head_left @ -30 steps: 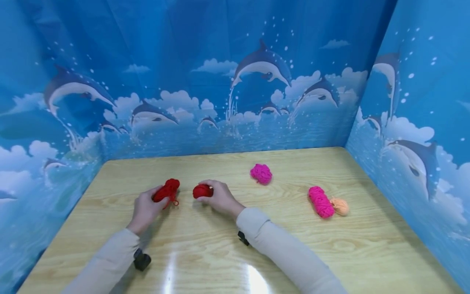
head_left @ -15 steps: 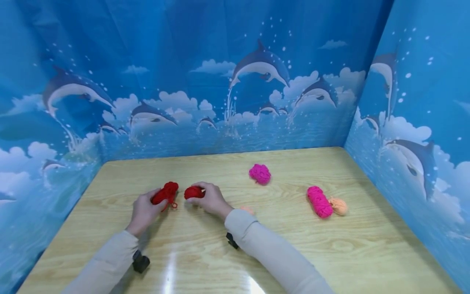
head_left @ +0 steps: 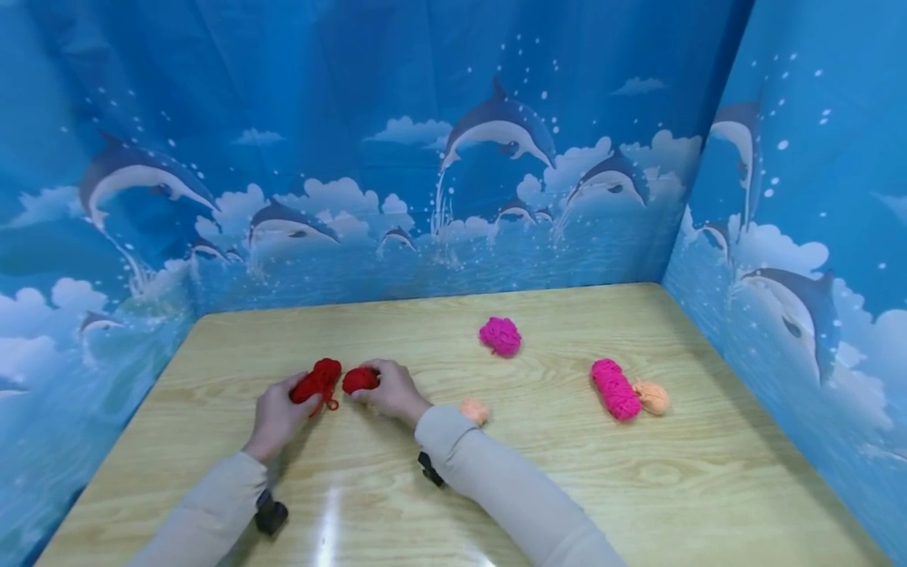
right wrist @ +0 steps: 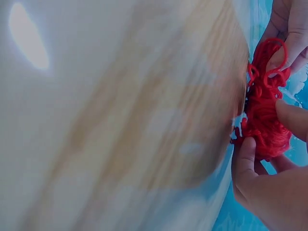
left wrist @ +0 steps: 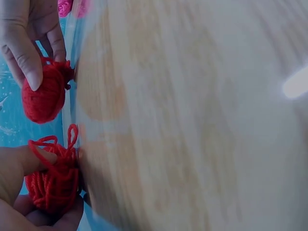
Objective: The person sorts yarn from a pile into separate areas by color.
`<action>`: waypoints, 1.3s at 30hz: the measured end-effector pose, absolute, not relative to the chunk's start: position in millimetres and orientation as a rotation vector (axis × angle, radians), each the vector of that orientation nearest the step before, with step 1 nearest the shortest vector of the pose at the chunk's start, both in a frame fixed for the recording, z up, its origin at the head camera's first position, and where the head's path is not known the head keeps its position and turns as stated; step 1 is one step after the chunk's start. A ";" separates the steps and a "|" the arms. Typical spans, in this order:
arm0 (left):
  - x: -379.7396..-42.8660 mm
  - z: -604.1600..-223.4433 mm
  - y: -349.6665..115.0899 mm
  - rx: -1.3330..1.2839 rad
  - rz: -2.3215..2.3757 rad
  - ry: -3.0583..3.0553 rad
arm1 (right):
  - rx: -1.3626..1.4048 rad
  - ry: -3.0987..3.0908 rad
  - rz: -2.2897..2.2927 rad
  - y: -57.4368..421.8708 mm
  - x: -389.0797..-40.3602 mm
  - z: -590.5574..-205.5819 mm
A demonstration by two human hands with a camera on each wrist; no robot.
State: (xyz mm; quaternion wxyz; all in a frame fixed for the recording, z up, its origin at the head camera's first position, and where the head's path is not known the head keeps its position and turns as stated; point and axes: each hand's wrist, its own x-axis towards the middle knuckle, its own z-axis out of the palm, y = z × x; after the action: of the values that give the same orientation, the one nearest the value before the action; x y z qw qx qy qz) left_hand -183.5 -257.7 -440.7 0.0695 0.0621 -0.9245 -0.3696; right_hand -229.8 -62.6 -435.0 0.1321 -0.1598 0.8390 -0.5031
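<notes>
On the left part of the table, my left hand [head_left: 277, 416] grips a loosely wound red yarn ball [head_left: 320, 380] with a small loop hanging from it. Close to its right, a rounder red yarn ball [head_left: 360, 379] is pinched between the thumb and fingers of my right hand [head_left: 392, 391]. In the left wrist view a narrow gap separates the round yarn ball [left wrist: 44, 96] from the looped yarn ball [left wrist: 54, 180]. The right wrist view has the two red balls overlapping, with the right hand [right wrist: 267, 185] around the nearer one.
A peach yarn ball [head_left: 475, 410] lies by the right forearm. Farther back sits a magenta yarn ball [head_left: 501, 337]. Toward the right, a long pink yarn skein [head_left: 616, 390] lies against another peach ball [head_left: 652, 398]. Dolphin-printed curtains [head_left: 439, 157] border the wooden table [head_left: 553, 472].
My right hand has carried the round red ball leftward, close to the other red ball. The peach ball by the forearm has come into view. The left hand has barely moved.
</notes>
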 end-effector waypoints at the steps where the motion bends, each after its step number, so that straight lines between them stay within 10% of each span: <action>1: -183.4 -441.4 -257.9 0.185 -1.110 -2.781 | -0.459 2.431 -1.461 -64.1 -229.7 -435.0; 39: -177.8 -425.7 -269.3 0.126 -1.398 -3.037 | -0.467 2.507 -1.373 -79.7 -226.8 -434.0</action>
State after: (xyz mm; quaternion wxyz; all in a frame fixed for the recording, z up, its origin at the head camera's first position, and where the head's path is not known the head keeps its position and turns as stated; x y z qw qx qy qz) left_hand -177.8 -269.3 -425.7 -0.1018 0.0375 -0.9031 -0.4156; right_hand -226.8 -79.7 -434.0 0.1224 -0.1600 0.8592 -0.4703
